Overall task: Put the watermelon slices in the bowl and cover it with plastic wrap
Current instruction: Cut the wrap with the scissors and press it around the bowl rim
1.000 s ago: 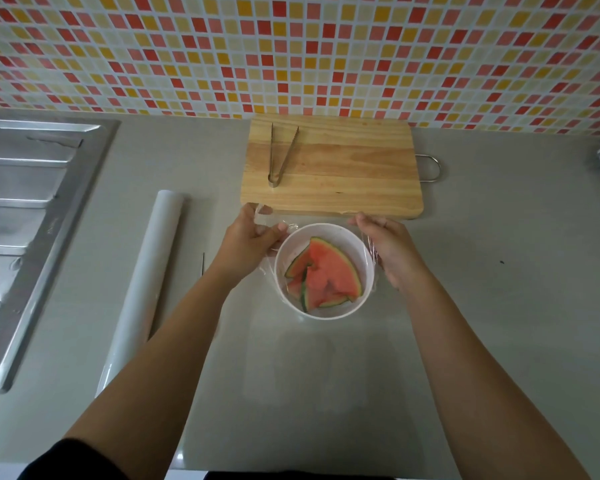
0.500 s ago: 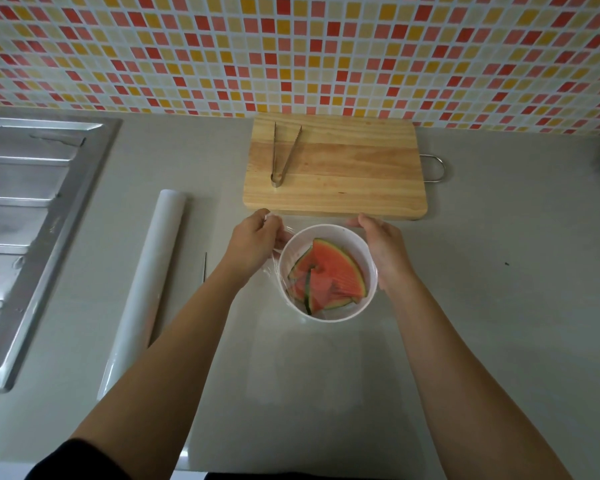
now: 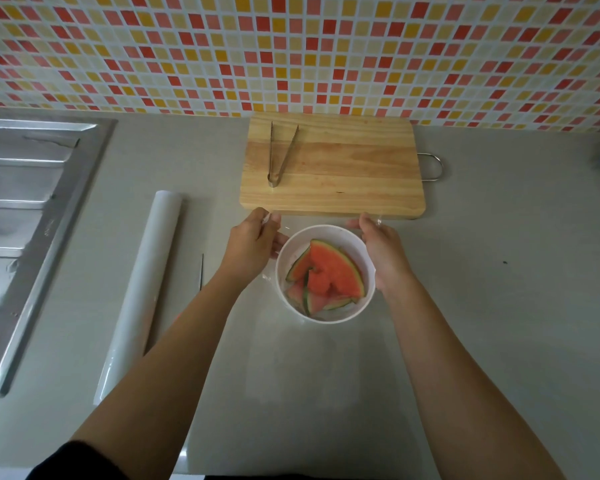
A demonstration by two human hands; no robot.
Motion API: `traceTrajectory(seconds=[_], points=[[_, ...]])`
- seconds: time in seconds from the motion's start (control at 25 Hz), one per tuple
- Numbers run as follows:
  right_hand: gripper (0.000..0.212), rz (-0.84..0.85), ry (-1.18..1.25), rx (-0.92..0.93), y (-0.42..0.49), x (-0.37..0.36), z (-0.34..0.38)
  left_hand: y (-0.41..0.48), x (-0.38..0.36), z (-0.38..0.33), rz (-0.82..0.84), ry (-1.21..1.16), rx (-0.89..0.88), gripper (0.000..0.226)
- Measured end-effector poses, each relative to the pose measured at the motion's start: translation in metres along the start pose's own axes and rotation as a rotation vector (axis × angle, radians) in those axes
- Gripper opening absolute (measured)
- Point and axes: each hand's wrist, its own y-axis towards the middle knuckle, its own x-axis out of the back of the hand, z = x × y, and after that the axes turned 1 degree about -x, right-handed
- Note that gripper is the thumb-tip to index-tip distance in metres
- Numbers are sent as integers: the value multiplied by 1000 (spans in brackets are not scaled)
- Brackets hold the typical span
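Bowl: a white round bowl (image 3: 326,231) stands on the grey desk (image 3: 499,306); every place below is given from it.
Watermelon slices: several red wedges with green rind (image 3: 329,275) lie inside the bowl, overlapping, the largest on top.
Plastic wrap: the clear plastic wrap (image 3: 268,278) shows as creases against the bowl's left wall and as glints at both hands' fingertips. How far it lies over the bowl's mouth cannot be told.
Left hand: the left hand (image 3: 253,244) sits against the bowl's left side, just past its far-left rim. Its grip is closed, thumb and fingers pinching a corner of the plastic wrap.
Right hand: the right hand (image 3: 383,251) lies along the bowl's right side, touching the wall. Its grip is pinched on the plastic wrap at the far-right rim.
Cutting board: a wooden cutting board (image 3: 343,174) lies just behind the bowl, its near edge close to both hands.
Tongs: metal tongs (image 3: 281,154) rest on the board behind and left of the bowl, their arms spread toward the wall.
Roll: a long white roll (image 3: 146,282) lies on the desk well left of the bowl.
Sink: a steel sink (image 3: 25,220) is set far left of the bowl, beyond the roll.
Wall: a mosaic tile wall (image 3: 291,46) rises behind the bowl, past the board.
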Motion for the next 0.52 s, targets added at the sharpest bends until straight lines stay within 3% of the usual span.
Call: traceTrajectory(seconds=[0.32, 0.52], points=[[32, 32, 29, -105, 0, -1, 0, 1, -4, 19, -15, -204, 137, 28], [30, 12, -2, -108, -1, 3, -5, -6, -14, 33, -75, 169, 44, 35]])
